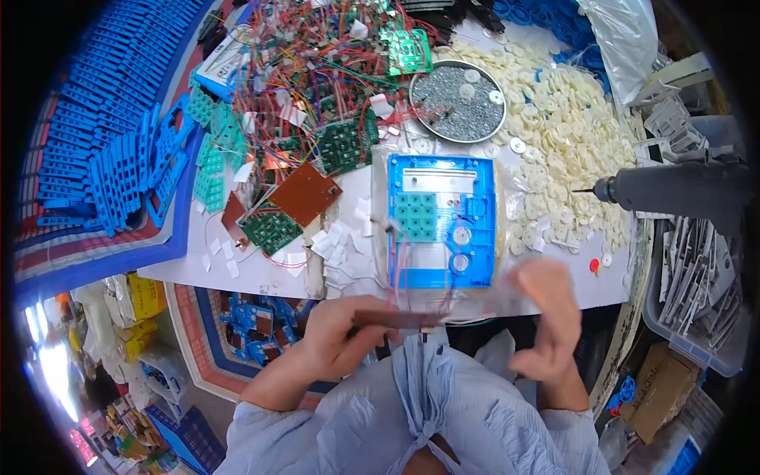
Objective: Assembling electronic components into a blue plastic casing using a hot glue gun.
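Note:
My left hand (336,336) pinches the end of a brown circuit board (400,318), seen nearly edge-on in front of my chest. Thin wires hang from the board and trail to the right. Beside those wires, my right hand (548,317) is raised and smeared by motion, so its grip is unclear. Just beyond both hands lies a blue plastic casing (484,229) with its inner side up. Inside it sit a teal rubber keypad (416,216) and small round discs (461,235).
Wired circuit boards (317,95) heap at the back left, near a round tray of screws (443,131). Cream discs (546,119) cover the right side. A dark power screwdriver (673,190) juts in from the right. Blue plastic parts (119,142) fill a left basket; white parts (697,277) stand in a right bin.

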`<action>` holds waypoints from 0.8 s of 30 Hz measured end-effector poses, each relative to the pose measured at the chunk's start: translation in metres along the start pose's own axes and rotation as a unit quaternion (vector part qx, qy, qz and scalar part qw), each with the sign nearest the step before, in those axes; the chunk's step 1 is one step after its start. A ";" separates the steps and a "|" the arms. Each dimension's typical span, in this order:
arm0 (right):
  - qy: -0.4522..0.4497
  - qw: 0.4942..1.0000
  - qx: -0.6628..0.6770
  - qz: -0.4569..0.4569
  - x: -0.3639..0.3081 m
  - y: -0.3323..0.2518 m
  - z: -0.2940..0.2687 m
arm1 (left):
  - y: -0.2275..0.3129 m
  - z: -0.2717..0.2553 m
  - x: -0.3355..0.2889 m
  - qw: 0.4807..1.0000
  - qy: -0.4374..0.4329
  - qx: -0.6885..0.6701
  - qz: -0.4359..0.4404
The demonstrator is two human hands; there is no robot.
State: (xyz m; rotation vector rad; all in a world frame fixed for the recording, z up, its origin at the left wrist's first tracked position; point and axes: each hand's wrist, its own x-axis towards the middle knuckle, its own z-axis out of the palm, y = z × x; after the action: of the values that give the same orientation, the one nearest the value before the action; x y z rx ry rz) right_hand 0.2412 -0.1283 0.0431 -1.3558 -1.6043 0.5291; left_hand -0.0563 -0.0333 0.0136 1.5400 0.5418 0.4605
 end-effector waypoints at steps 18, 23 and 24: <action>-0.258 0.913 0.157 0.275 0.084 0.043 0.047 | -0.014 0.033 0.001 0.937 0.023 -0.282 -0.205; -0.290 0.935 0.101 0.178 0.113 0.068 0.058 | -0.019 0.046 0.004 0.942 0.051 -0.302 -0.138; -0.293 0.935 0.094 0.179 0.118 0.066 0.057 | -0.018 0.047 0.004 0.947 0.057 -0.288 -0.132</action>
State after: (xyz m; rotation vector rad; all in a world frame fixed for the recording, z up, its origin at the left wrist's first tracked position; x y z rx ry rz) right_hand 0.2329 0.0139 0.0077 -1.4268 -1.7059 1.3786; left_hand -0.0262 -0.0686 -0.0070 0.8692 0.6258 0.4504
